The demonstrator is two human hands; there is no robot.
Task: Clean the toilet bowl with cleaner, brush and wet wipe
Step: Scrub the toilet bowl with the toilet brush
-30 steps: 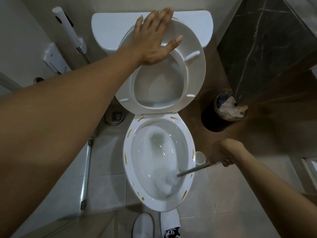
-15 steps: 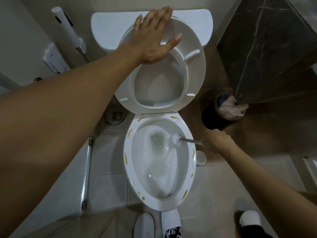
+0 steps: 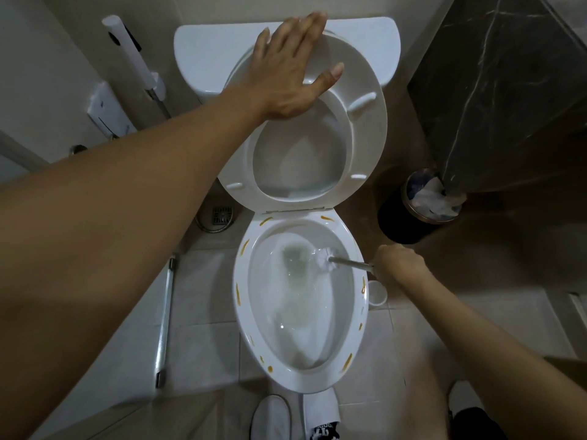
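Note:
The white toilet bowl (image 3: 241, 315) stands open below me, with yellow-brown streaks dotted along its rim. My left hand (image 3: 289, 71) lies flat with spread fingers on the raised seat (image 3: 368, 128), pressing it back toward the tank (image 3: 206, 49). My right hand (image 3: 397, 265) grips the metal handle of the toilet brush (image 3: 327, 257) at the bowl's right edge. The white brush head sits against the upper right inner wall, above the water.
A white brush holder cup (image 3: 378, 293) stands on the floor just right of the bowl. A black bin (image 3: 409, 223) with a liner is at the right by a dark marble wall. A bidet sprayer (image 3: 130, 55) hangs on the left; a floor drain (image 3: 222, 215) lies below it. Slippers (image 3: 270, 420) are at the bottom.
The brush head went from the bowl's lower front up to its upper right wall, and my right hand moved up with it. My left hand stayed on the seat.

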